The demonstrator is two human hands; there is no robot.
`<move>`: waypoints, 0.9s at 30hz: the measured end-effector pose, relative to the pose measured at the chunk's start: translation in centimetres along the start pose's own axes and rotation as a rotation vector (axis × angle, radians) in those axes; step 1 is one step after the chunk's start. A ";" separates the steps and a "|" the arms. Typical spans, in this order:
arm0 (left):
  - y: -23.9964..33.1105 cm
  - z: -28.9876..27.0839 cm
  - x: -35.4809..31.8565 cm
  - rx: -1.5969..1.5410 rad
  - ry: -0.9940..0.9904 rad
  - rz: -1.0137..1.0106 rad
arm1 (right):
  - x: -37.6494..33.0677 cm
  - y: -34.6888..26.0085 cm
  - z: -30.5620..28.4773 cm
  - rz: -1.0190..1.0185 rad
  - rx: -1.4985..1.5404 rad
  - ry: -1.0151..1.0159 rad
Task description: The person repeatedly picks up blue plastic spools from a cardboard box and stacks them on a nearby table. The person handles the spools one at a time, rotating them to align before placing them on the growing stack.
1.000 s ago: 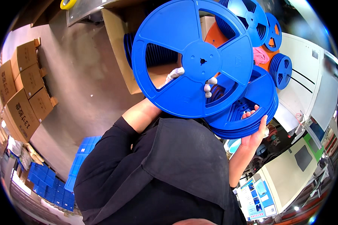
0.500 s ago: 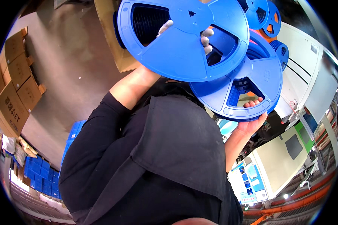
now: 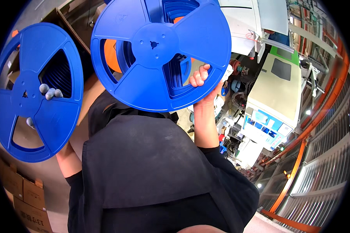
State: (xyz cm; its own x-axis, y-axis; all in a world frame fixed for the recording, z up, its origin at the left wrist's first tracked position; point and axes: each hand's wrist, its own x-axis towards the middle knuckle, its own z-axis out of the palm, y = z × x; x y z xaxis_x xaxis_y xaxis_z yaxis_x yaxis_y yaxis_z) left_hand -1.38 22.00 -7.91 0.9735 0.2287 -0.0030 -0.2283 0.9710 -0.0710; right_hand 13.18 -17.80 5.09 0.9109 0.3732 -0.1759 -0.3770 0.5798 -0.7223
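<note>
Off to the left I hold up a blue plastic reel (image 3: 56, 124) with wide cut-outs and a small central hole. Pale-covered fingertips of my left hand (image 3: 50, 92) poke through two of its openings, gripping the spokes; the palm is hidden behind the disc. Dark ribbed layers show through one opening. Bare fingers of my right hand (image 3: 200, 77) curl through a cut-out and over the rim of another blue reel (image 3: 132, 89). More blue flanges show behind it, so it seems to be a stack. The two reels are apart.
A brown carton (image 3: 62, 23) stands behind the reels, with orange parts (image 3: 112, 56) showing through a cut-out. To the right are a cream machine (image 3: 274, 89) with a dark window and a white cabinet (image 3: 241, 23). Cardboard boxes (image 3: 31, 194) are stacked at lower left.
My left hand has carried its reel leftward and down, away from the other reel it overlapped. The right-hand reel now faces me more fully, and my view has turned to the right.
</note>
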 end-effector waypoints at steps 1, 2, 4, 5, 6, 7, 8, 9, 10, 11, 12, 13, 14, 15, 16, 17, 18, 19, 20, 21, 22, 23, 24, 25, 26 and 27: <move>0.4 0.1 -0.2 0.020 -0.021 -0.001 | 0.3 0.3 0.1 0.008 0.041 -0.002; 0.7 0.3 -0.3 0.041 -0.042 0.000 | 0.6 0.2 0.3 0.025 0.073 -0.006; 0.8 -0.3 -0.2 0.102 -0.036 0.008 | 1.1 0.4 0.7 0.011 0.152 -0.010; 0.8 -0.7 -0.3 0.132 -0.031 0.013 | 1.3 0.5 0.7 0.006 0.192 -0.010; 0.6 -0.9 -0.5 0.137 0.006 0.030 | 1.5 0.4 0.6 0.029 0.218 -0.012; 0.5 -0.9 -0.8 0.166 0.048 0.038 | 1.6 0.4 0.6 0.041 0.249 -0.013; 0.4 -0.8 -0.9 0.195 0.090 0.045 | 1.8 0.4 0.8 0.053 0.280 -0.013; 0.1 -0.7 -0.9 0.222 0.132 0.051 | 2.0 0.4 0.9 0.063 0.310 -0.011; 0.0 -0.6 -0.9 0.246 0.149 0.062 | 2.0 0.5 0.7 0.063 0.331 -0.040; -0.2 -0.1 -0.6 0.273 0.133 0.048 | 2.2 0.5 0.8 0.070 0.325 -0.049; -0.4 0.6 -0.3 0.300 0.118 0.033 | 2.5 0.4 1.1 0.076 0.320 -0.057; -0.9 1.0 0.0 0.319 0.104 0.011 | 2.7 0.4 1.5 0.079 0.307 -0.059; -1.6 1.9 -0.1 0.416 0.266 0.038 | 2.8 0.8 1.7 0.062 0.308 -0.065; -1.8 3.4 0.5 0.428 0.455 -0.027 | 3.2 0.9 1.9 0.051 0.261 -0.061; -1.8 2.5 0.7 0.575 0.491 -0.046 | 3.1 1.2 2.5 0.036 0.175 -0.022; -1.9 0.9 1.5 0.727 0.520 -0.060 | 3.5 1.7 3.1 0.020 0.092 0.005; -2.5 -1.6 2.3 0.849 0.460 -0.100 | 3.6 2.2 4.8 0.002 -0.046 0.103; -3.2 -3.2 2.9 0.969 0.392 -0.145 | 3.8 2.8 6.0 0.021 -0.124 0.154; -4.8 -1.4 3.3 0.945 0.373 -0.186 | 3.7 3.6 6.9 0.056 -0.231 0.165; -7.3 1.1 3.5 0.919 0.366 -0.203 | 3.8 4.6 7.7 0.105 -0.339 0.154; -9.5 2.5 4.0 0.826 0.358 -0.216 | 3.6 5.8 8.7 0.118 -0.521 0.127; -11.3 3.6 4.7 0.738 0.346 -0.232 | 3.4 6.7 10.2 0.118 -0.541 -0.002; -12.8 4.2 5.2 0.624 0.298 -0.296 | 3.2 8.1 11.5 0.089 -0.560 0.018; -13.7 4.0 5.1 0.518 0.253 -0.341 | 3.3 8.9 12.5 0.066 -0.572 0.019; -14.6 0.5 5.3 0.762 0.161 -0.267 | 3.4 9.0 13.4 0.101 -0.497 0.055; -14.0 0.2 5.6 0.571 0.200 -0.329 | 3.7 8.5 13.5 0.078 -0.526 0.012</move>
State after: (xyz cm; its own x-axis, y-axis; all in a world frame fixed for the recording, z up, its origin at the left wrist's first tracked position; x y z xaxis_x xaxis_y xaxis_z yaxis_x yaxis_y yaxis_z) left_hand 7.20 9.73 -6.72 0.9646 -0.0480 -0.2593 0.1615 0.8848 0.4370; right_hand 11.05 -1.73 7.32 0.8864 0.3909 -0.2480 -0.3118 0.1080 -0.9440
